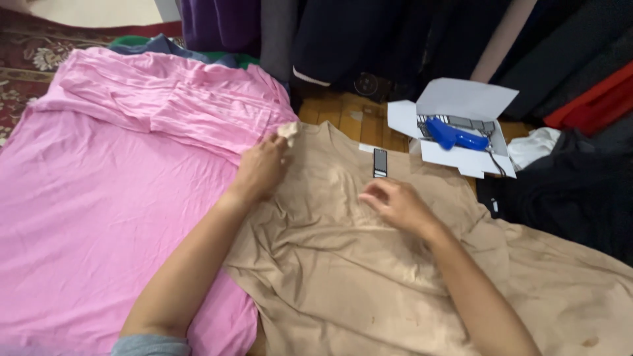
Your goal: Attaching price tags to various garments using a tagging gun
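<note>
A beige garment (343,264) lies spread in front of me, partly over a pink garment (99,191). My left hand (260,170) pinches a corner of the beige fabric (288,132) near its neckline, at the edge of the pink cloth. My right hand (395,204) rests on the beige garment with fingers curled, just below a small dark hang tag (380,162) at the collar. Whether those fingers grip fabric is not clear.
An open white cardboard box (461,125) holds a blue tagging gun (455,137) at the back right. Dark clothes (395,39) hang along the back. A black garment (567,198) lies right, with white cloth (534,146) beside it. A patterned rug (26,66) shows far left.
</note>
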